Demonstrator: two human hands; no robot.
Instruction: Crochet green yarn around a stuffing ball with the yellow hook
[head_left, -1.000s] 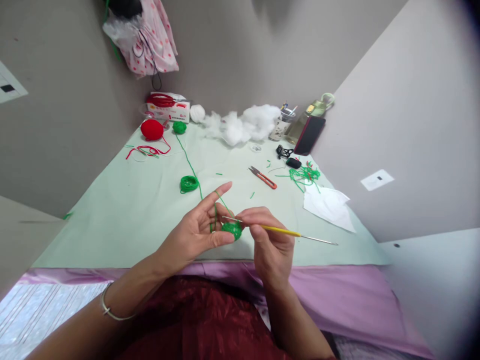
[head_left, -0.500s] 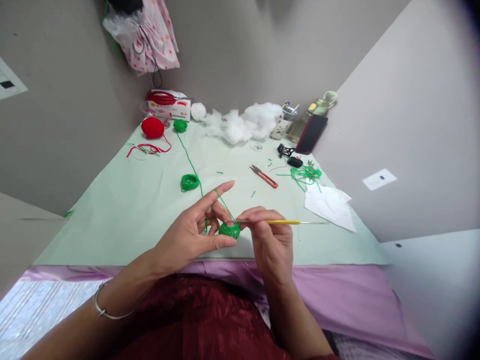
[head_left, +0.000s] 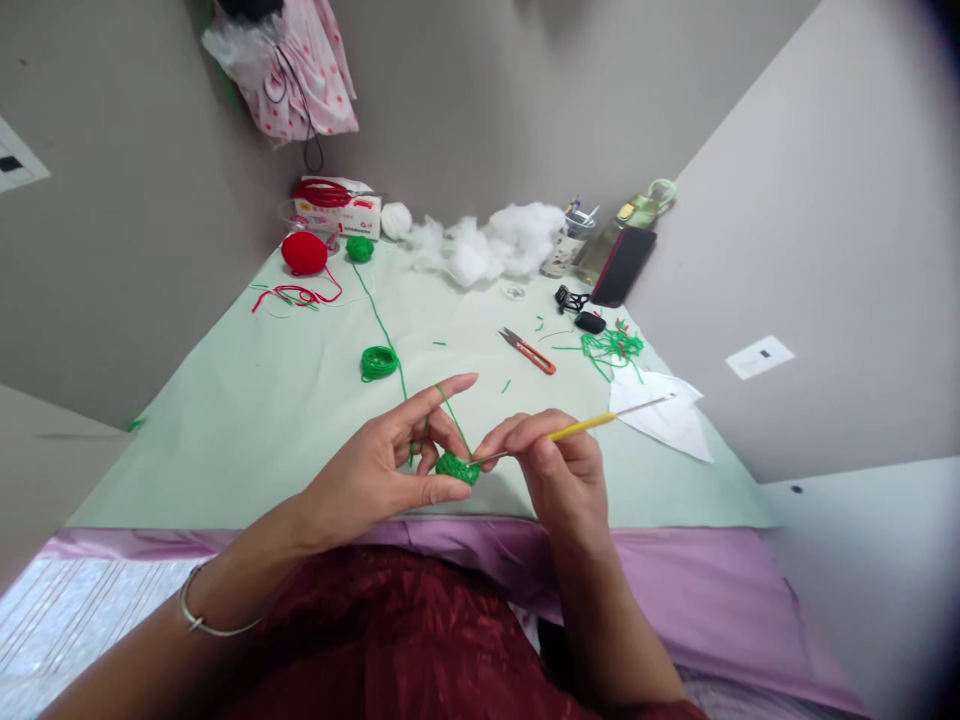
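Note:
Between the thumb and fingers of my left hand (head_left: 382, 455) is a small green crochet piece (head_left: 457, 468). Green yarn (head_left: 454, 412) runs over the raised left index finger down to the piece and also winds about the lower fingers. My right hand (head_left: 562, 470) grips a crochet hook (head_left: 581, 427) by its yellow handle. The hook's thin metal tip meets the upper right edge of the piece; whether it sits inside a stitch is too small to tell. Its other end points up and right. A coil of green yarn (head_left: 379, 363) lies beyond my left hand.
Orange thread snips (head_left: 528, 352) lie ahead of my hands. Farther back are white stuffing (head_left: 480, 248), a red ball (head_left: 304, 254) and a green yarn ball (head_left: 360, 249). At right are a phone (head_left: 624, 267), green yarn scraps (head_left: 613, 346) and white paper (head_left: 656, 408).
My right hand has shifted right and slightly down. The hook has swung from nearly level to tilted, its far end higher and its tip lower against the green piece. My left hand has barely moved.

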